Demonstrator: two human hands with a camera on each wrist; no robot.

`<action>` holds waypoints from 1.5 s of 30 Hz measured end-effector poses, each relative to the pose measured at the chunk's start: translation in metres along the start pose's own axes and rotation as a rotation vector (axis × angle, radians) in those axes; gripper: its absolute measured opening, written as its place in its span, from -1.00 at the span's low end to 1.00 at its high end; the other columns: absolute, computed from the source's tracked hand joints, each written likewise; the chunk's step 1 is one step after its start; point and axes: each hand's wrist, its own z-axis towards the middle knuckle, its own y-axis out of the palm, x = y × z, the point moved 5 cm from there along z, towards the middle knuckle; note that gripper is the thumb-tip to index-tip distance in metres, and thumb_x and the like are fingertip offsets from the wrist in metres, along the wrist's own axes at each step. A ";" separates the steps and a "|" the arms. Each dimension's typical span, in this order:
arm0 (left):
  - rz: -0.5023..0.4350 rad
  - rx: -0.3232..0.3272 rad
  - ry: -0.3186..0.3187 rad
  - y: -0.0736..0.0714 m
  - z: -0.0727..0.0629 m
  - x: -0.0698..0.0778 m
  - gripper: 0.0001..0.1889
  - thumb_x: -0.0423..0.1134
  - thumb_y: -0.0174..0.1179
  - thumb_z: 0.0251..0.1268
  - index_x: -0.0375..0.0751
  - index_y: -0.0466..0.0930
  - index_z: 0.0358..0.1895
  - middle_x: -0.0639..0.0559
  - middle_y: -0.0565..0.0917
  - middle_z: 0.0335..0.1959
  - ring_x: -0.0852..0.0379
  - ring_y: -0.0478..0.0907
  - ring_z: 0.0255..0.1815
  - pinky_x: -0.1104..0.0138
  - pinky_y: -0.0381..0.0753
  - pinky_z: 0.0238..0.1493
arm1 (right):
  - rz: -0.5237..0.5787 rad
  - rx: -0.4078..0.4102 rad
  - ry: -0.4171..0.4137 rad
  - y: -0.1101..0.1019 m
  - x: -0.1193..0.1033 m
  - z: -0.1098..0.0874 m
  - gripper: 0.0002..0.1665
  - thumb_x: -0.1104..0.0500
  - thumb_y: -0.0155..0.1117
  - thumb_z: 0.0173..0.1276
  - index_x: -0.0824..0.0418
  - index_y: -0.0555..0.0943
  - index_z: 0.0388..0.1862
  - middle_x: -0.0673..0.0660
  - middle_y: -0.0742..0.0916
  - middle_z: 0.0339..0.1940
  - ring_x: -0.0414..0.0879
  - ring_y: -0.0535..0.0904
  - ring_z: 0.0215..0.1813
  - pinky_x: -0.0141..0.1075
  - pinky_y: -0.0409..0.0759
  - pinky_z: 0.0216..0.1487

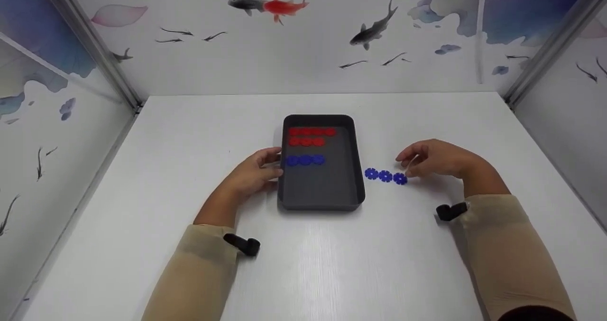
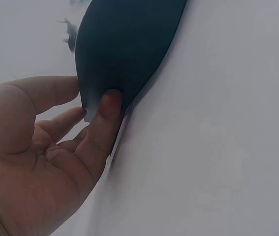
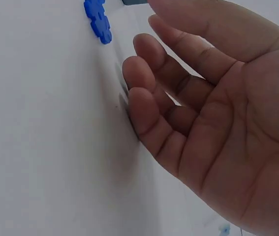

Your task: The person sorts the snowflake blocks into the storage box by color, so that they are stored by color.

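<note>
My left hand [image 1: 253, 173] rests against the left wall of a dark grey rectangular tray [image 1: 322, 193], with thumb and fingers on its outside. In the left wrist view, fingertips touch the tray's dark wall [image 2: 124, 44]. Right of the tray lie three blue snowflake discs [image 1: 385, 176] in a slanting row. My right hand [image 1: 438, 160] is at the right end of that row, its thumb beside the last disc [image 1: 400, 178]. In the right wrist view, the fingers curve loosely with nothing held, near a blue disc [image 3: 99, 22]; whether the thumb touches it, I cannot tell.
Inside the tray, red snowflake discs [image 1: 312, 132] form two rows near the far end. Blue discs [image 1: 306, 160] make another row below them. A white tabletop [image 1: 294, 273] carries everything, enclosed by printed panels [image 1: 308, 69] at the back and sides.
</note>
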 end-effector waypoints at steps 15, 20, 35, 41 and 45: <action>-0.014 0.003 -0.002 0.001 -0.001 0.002 -0.25 -0.45 0.25 0.48 0.01 0.27 0.67 -0.04 0.37 0.64 -0.05 0.51 0.53 0.06 0.69 0.40 | -0.140 -0.060 -0.048 0.009 -0.001 0.003 -0.57 0.09 0.61 0.30 -0.08 0.74 0.14 0.07 0.70 -0.07 0.01 0.54 0.02 -0.21 0.57 0.00; -0.025 0.002 -0.004 0.000 -0.001 0.001 -0.25 -0.45 0.25 0.48 0.02 0.27 0.67 -0.03 0.37 0.63 -0.05 0.52 0.52 0.06 0.69 0.40 | -0.177 -0.055 -0.047 0.010 -0.006 0.002 -0.58 0.11 0.61 0.29 -0.09 0.74 0.12 0.06 0.69 -0.08 0.02 0.53 0.02 -0.19 0.55 0.01; 0.024 0.000 -0.004 0.000 0.001 0.000 -0.25 -0.39 0.25 0.51 0.04 0.24 0.68 -0.01 0.35 0.66 -0.04 0.49 0.56 0.06 0.67 0.43 | -0.218 -0.046 -0.001 0.015 -0.008 0.000 -0.66 0.15 0.56 0.29 -0.14 0.74 0.02 0.08 0.68 -0.07 0.04 0.53 0.04 -0.19 0.58 0.01; 0.013 0.006 -0.016 0.000 0.001 0.000 -0.26 -0.40 0.25 0.51 0.05 0.26 0.67 0.01 0.36 0.65 -0.02 0.49 0.55 0.07 0.67 0.43 | -0.161 -0.054 0.006 0.013 -0.005 0.001 -0.73 0.16 0.51 0.34 -0.09 0.73 -0.02 0.09 0.72 -0.11 0.04 0.55 0.00 -0.17 0.57 -0.02; 0.010 0.010 -0.019 0.001 0.000 0.000 -0.27 -0.39 0.26 0.50 0.05 0.28 0.67 0.02 0.37 0.65 0.00 0.49 0.55 0.08 0.67 0.43 | -0.104 -0.055 0.003 0.010 -0.006 0.002 -0.79 0.13 0.45 0.43 -0.05 0.75 0.01 0.07 0.74 -0.12 0.02 0.55 -0.01 -0.18 0.55 -0.02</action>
